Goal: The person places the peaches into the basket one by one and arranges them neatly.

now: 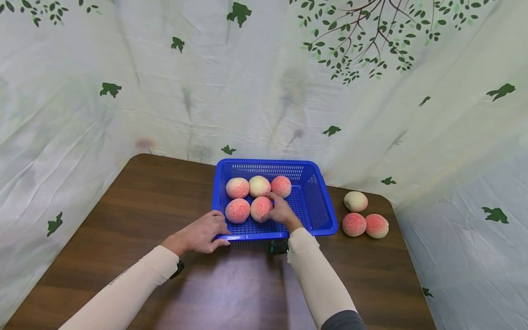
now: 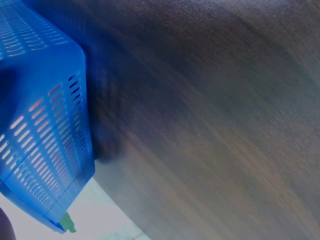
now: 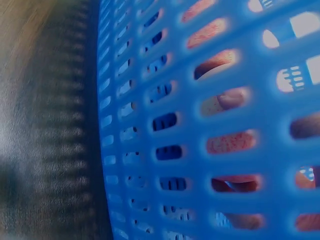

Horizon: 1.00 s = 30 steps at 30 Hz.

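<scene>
A blue plastic basket (image 1: 264, 237) stands on the table with several pink and cream peaches in its left and middle part. At its front left corner my left hand (image 1: 204, 233) grips the rim, fingers over the top and thumb at the front edge. My right hand (image 1: 282, 211) reaches over the front rim and holds a pink peach (image 1: 260, 208) in the front row, beside another pink peach (image 1: 237, 211). Behind them sit a pale peach (image 1: 260, 186) and two pinker ones. Through the slots of the basket wall (image 3: 192, 130), the right wrist view shows bits of peach and fingers.
Right of the basket, a cream peach (image 1: 355, 201) and two pink peaches (image 1: 354, 224) lie grouped on the brown wooden table (image 1: 165, 192). A pale curtain (image 1: 255, 91) with leaf prints hangs behind and on both sides of the table.
</scene>
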### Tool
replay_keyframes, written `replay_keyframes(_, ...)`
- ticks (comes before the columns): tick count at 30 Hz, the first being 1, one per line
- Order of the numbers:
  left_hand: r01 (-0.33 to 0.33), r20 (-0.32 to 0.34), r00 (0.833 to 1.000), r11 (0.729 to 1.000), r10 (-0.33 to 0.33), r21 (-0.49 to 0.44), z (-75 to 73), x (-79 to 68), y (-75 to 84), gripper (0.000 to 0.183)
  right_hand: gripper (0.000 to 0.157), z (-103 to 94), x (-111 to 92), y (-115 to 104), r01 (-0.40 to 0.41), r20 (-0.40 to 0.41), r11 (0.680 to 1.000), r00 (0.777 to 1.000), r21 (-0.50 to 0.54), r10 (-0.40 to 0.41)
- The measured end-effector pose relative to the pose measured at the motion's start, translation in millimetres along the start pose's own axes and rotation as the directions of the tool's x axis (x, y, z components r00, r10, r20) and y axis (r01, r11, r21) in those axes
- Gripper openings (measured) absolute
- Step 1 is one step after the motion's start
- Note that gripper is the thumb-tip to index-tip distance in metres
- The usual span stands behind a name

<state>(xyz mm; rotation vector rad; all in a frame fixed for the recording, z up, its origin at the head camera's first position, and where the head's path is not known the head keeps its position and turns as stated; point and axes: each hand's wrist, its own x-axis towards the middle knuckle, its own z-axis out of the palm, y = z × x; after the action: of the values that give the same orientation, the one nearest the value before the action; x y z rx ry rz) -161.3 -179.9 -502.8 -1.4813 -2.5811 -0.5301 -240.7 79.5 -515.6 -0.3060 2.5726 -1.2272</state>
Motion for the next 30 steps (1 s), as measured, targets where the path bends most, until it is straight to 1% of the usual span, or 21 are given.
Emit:
replay_keyframes(8,-0.005,-0.001,1.000,1.000,0.005,0.004,-2.9,0.3,1.0,0.015,0.073,2.2,0.7,-0.6,-0.008,-0.025,1.000,1.000,-0.020,0.008)
replay_keyframes(13,-0.007,0.002,1.000,1.000,0.007,0.005,-1.4,0.7,0.6,0.016,0.075,2.8,-0.7,-1.7,-0.056,-0.023,0.998,0.998,-0.036,0.055)
replay_keyframes(16,-0.007,0.007,1.000,1.000,0.007,0.007,-1.2,0.7,0.7,0.016,0.075,2.8,-1.8,-1.7,-0.070,-0.018,0.997,0.997,-0.034,0.069)
replay_keyframes(23,0.009,0.030,1.000,1.000,-0.010,0.007,-1.8,1.2,1.9,0.018,0.070,2.1,-1.2,0.9,-0.029,-0.018,0.999,0.999,-0.018,0.029)
replay_keyframes(27,0.002,0.024,1.000,1.000,-0.002,0.011,-2.3,1.6,2.4,0.019,0.068,0.2,-2.2,0.6,0.001,-0.017,1.000,1.000,0.016,-0.001)
replay_keyframes(30,0.003,0.023,1.000,1.000,-0.004,0.010,-2.5,1.7,2.6,0.018,0.068,-4.7,-5.1,-1.1,0.000,-0.019,0.998,1.000,0.059,0.001)
